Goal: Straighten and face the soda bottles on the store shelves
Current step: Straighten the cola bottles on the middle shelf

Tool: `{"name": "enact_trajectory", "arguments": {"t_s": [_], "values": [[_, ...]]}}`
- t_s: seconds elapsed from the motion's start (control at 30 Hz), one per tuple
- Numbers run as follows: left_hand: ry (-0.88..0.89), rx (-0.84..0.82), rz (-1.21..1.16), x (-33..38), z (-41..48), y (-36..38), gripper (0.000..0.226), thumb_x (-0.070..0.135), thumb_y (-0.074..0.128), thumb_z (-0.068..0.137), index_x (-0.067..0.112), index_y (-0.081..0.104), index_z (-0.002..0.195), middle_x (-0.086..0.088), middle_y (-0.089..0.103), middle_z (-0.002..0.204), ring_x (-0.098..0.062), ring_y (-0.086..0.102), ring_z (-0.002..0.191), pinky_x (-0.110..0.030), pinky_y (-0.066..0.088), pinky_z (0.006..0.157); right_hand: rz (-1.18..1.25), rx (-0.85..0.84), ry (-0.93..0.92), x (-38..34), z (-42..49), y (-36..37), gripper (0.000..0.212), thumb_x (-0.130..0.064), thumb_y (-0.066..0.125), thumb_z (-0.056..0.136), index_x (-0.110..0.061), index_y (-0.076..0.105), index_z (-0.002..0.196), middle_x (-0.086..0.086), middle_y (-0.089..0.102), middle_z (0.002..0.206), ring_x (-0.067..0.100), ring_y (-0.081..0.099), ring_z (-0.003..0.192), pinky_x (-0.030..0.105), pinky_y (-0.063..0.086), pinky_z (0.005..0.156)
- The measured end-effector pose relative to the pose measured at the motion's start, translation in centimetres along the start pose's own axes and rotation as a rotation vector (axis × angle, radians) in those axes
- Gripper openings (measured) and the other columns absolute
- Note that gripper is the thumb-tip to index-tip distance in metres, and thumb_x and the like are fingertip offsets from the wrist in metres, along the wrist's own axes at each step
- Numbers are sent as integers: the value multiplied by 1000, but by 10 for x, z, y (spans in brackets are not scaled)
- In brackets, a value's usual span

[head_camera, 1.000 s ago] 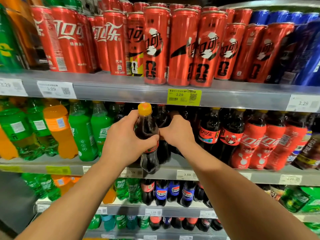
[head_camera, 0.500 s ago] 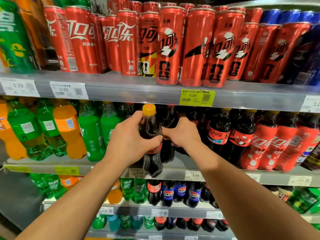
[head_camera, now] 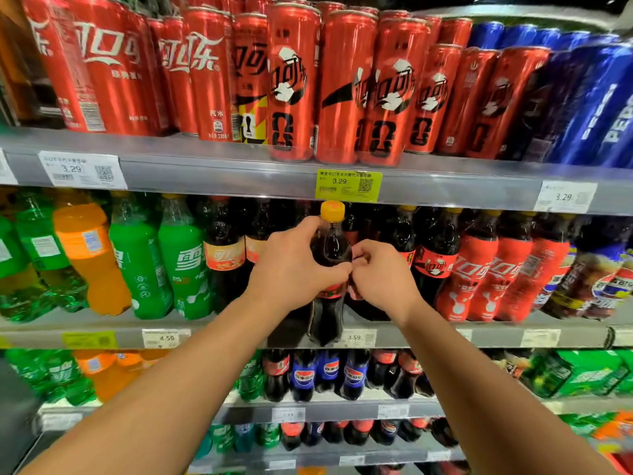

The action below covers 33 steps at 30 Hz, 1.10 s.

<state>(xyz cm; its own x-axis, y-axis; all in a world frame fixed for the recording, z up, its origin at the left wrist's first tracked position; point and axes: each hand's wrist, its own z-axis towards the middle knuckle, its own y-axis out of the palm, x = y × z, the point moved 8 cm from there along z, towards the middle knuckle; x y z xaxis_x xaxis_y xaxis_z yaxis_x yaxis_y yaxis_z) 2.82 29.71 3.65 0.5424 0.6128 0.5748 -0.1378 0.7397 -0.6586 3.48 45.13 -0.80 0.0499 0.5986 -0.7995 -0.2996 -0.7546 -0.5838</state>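
Below the yellow price tag (head_camera: 347, 185), a dark, yellow-capped plastic bottle (head_camera: 330, 246) is gripped by the left hand (head_camera: 291, 269) (whether the right hand (head_camera: 382, 277) has a grip cannot be told).

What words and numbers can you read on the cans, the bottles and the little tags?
"3.29": left white tag, yellow tag, right white tag, all on the top shelf edge.
"4.59": left lower tag.
"3.59": centre lower tag, below the cola bottle that the left hand grips.
"PEPSI": blue cans.
"可乐", "汽水": red can.
"雪": green bottle.
The tags' small print: too blurred to read.
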Motion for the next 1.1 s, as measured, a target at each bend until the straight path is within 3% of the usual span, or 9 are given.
{"name": "enact_trajectory", "arguments": {"t_s": [0.17, 0.3, 0.43, 0.6, 0.7, 0.8, 0.9, 1.0, 1.1], "values": [[-9, -60, 36, 14, 14, 28, 52, 57, 73, 67, 35, 58, 111, 17, 62, 81, -5, 54, 75, -12, 33, 54, -50, -27, -64, 5, -4, -29, 31, -1, 49, 81, -19, 67, 100, -7, 61, 63, 4, 49, 49, 12, 38, 44], [-62, -51, 45, 18, 27, 37, 51, 58, 73, 65, 32, 62, 108, 14, 63, 83, -7, 54, 76, -24, 42, 64, -35, -115, -102, 7, -2, -31, 26, -16, 70, 71, -26, 68, 95, -1, 73, 77, 20, 68, 70, 39, 58, 69], [-92, -37, -11, 20, 38, 42, 43, 55, 76, 64, 31, 66, 98, 12, 69, 83, -8, 64, 78, -26, 49, 63, -35, -65, -129, 7, 6, -41, 40, -23, 84, 68, -25, 69, 105, -8, 74, 84, 8, 70, 78, 29, 57, 75], [-117, -56, -21, 11, 42, 49, 39, 54, 78, 67, 32, 64, 96, 11, 67, 78, -6, 62, 70, -19, 41, 52, -66, 40, -130, 5, 15, -44, 33, -16, 80, 72, -27, 65, 99, -6, 73, 80, 9, 69, 78, 18, 50, 62], [-166, -74, -12, -2, 44, 55, 34, 55, 76, 68, 29, 65, 88, 8, 67, 70, -8, 63, 67, -26, 46, 54, -152, 80, -165, 3, 19, -35, 27, -17, 75, 76, -17, 66, 101, -1, 71, 75, 16, 68, 71, 31, 55, 64], [-190, -117, 21, -9, 47, 61, 31, 55, 71, 72, 29, 63, 84, 5, 67, 67, -12, 65, 66, -33, 54, 59, -235, 109, -199, 0, 24, -30, 14, -16, 70, 80, -16, 63, 93, -4, 64, 66, 14, 62, 61, 30, 51, 57], [-180, -129, 101, -8, 50, 64, 39, 57, 67, 75, 22, 64, 92, 0, 68, 78, -20, 65, 77, -36, 54, 68, -371, 174, -261, -1, 26, -28, 13, -19, 65, 79, -13, 60, 90, 3, 66, 71, 27, 64, 70, 37, 52, 63], [-152, -120, 145, 1, 49, 64, 38, 48, 64, 84, 11, 61, 95, -12, 65, 97, -31, 61, 95, -36, 49, 77, -477, 259, -321, -3, 23, -27, 12, -21, 64, 81, -11, 58, 86, 10, 65, 78, 36, 63, 76, 37, 44, 60], [-160, -95, 150, 7, 44, 59, 38, 42, 62, 89, 8, 60, 106, -16, 61, 107, -35, 58, 102, -40, 47, 82, -488, 312, -347, -10, 14, -27, 15, -18, 64, 85, -9, 58, 96, 13, 61, 87, 38, 61, 77, 38, 46, 61]]}}
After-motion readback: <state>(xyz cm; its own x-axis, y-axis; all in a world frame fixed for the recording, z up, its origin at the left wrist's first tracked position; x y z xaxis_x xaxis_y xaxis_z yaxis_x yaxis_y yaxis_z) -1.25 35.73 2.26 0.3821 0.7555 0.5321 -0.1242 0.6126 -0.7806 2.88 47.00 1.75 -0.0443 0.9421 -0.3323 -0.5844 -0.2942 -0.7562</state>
